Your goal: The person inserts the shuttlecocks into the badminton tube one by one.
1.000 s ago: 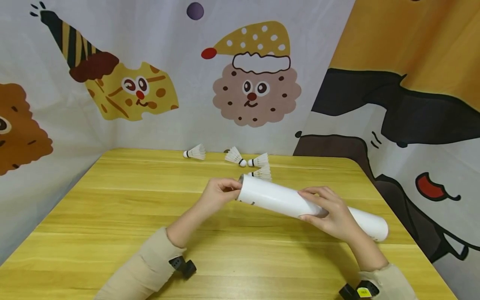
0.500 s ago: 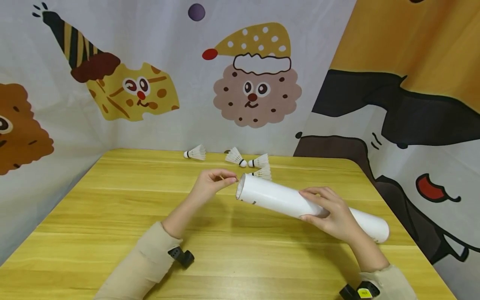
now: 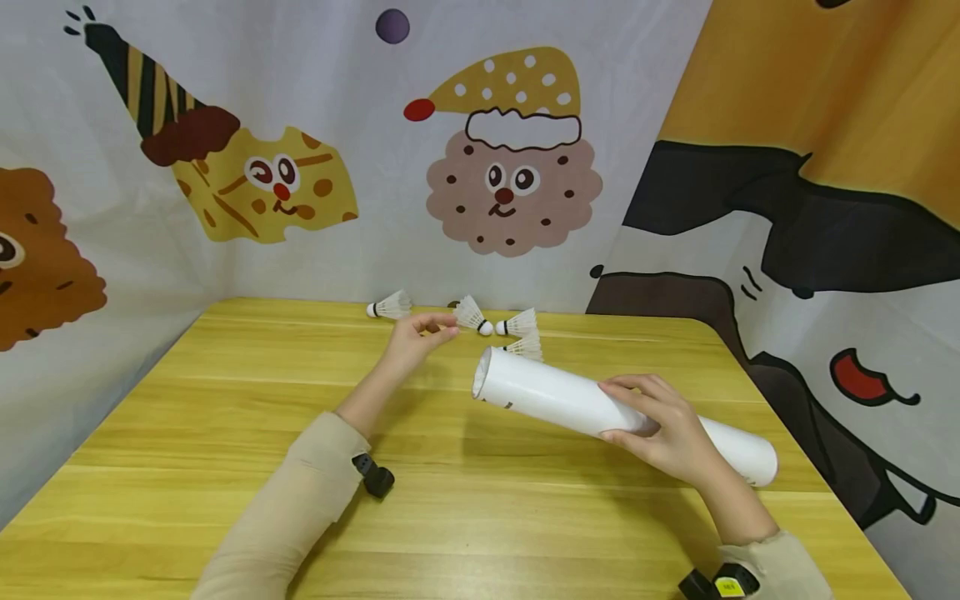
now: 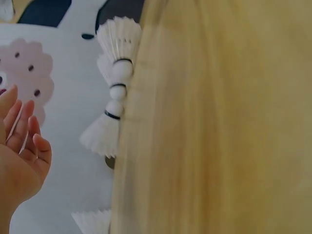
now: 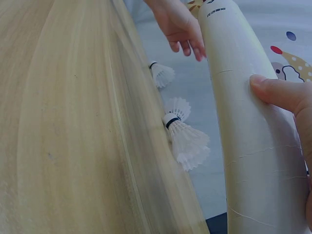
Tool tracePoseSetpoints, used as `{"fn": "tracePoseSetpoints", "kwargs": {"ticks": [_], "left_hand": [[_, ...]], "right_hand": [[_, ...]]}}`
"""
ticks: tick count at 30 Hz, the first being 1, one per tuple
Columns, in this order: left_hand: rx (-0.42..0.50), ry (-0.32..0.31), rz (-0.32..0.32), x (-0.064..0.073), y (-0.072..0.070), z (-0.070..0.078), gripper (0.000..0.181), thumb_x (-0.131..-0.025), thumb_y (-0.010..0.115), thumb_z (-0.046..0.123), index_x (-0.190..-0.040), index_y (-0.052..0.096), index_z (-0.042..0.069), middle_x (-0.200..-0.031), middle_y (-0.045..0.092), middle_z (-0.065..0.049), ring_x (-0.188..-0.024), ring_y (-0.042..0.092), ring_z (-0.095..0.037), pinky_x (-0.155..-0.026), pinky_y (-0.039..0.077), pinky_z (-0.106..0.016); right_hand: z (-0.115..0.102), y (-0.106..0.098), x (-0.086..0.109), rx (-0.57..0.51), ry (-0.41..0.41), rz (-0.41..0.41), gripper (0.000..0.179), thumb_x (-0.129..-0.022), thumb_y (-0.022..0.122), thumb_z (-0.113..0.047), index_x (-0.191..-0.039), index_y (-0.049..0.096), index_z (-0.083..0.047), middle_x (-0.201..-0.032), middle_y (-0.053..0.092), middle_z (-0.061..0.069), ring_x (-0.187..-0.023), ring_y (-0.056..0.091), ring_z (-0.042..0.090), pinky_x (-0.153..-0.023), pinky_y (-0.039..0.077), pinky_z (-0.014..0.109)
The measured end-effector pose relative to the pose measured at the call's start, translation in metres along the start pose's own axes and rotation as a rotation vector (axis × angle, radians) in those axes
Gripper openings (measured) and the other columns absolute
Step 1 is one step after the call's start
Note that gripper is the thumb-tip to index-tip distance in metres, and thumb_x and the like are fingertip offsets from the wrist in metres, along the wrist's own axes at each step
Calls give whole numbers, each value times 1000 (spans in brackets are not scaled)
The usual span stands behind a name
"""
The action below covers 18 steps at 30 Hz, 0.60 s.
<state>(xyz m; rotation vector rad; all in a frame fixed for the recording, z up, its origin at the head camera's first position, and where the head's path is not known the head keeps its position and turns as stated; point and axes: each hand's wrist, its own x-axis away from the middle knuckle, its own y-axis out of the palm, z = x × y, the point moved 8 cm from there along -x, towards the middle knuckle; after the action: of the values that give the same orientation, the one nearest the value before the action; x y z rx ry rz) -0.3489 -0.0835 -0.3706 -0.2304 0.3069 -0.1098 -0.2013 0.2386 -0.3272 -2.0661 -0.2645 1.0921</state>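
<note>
My right hand (image 3: pixel 666 429) grips a long white shuttlecock tube (image 3: pixel 542 390) around its middle, thumb on the near side. The tube slants, its open left end a little higher than the right in the head view. My left hand (image 3: pixel 415 342) is up and left of that end, fingers loosely extended and holding nothing. Past its fingertips lies a white shuttlecock (image 3: pixel 472 315). Close by are another shuttlecock (image 3: pixel 519 322) and a partly hidden shuttlecock (image 3: pixel 523 345) behind the tube. Farther left, a lone shuttlecock (image 3: pixel 386 306) rests behind my left hand. The tube's contents are hard to see.
The wooden table (image 3: pixel 225 417) ends just behind the shuttlecocks. A cartoon-printed cloth (image 3: pixel 300 275) hangs along its back edge and sides. Each wrist carries a small black camera, such as the left wrist camera (image 3: pixel 375 477).
My left hand has withdrawn from the tube's open end and moved up and left toward the shuttlecocks. My right hand and the tube stay nearly still.
</note>
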Motion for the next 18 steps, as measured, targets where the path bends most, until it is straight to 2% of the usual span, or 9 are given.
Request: {"fn": "tracePoseSetpoints", "kwargs": {"ticks": [5, 10, 16, 18], "left_hand": [[-71, -31, -2, -16, -2, -15, 30, -88, 72, 19, -111, 69, -1, -108, 66, -8, -93, 54, -23, -72, 44, -30], [-103, -87, -17, -27, -3, -28, 36, -89, 71, 21, -120, 66, 4, -119, 63, -10, -90, 53, -25, -67, 45, -32], [-102, -163, -32, -35, -4, -44, 41, -92, 67, 22, -130, 60, 10, -123, 57, -18, -88, 54, -41, -60, 47, -50], [-104, -175, -33, -38, -4, -48, 42, -92, 66, 20, -132, 57, 9, -124, 56, -19, -88, 54, -42, -61, 48, -51]], "right_hand": [[-1, 0, 0, -1, -12, 5, 66, -62, 89, -8, -124, 65, -9, -118, 61, 6, -107, 51, 19, -76, 46, 15], [1, 1, 2, -2, 3, -2, 67, -62, 89, -7, -124, 65, -9, -119, 61, 5, -108, 51, 18, -78, 45, 14], [1, 1, 1, -2, 11, -5, 68, -61, 89, -6, -124, 65, -8, -119, 61, 6, -108, 51, 18, -76, 46, 14], [0, 1, 0, -6, 10, -5, 68, -61, 89, -5, -124, 65, -8, -119, 61, 6, -107, 51, 19, -74, 46, 14]]}}
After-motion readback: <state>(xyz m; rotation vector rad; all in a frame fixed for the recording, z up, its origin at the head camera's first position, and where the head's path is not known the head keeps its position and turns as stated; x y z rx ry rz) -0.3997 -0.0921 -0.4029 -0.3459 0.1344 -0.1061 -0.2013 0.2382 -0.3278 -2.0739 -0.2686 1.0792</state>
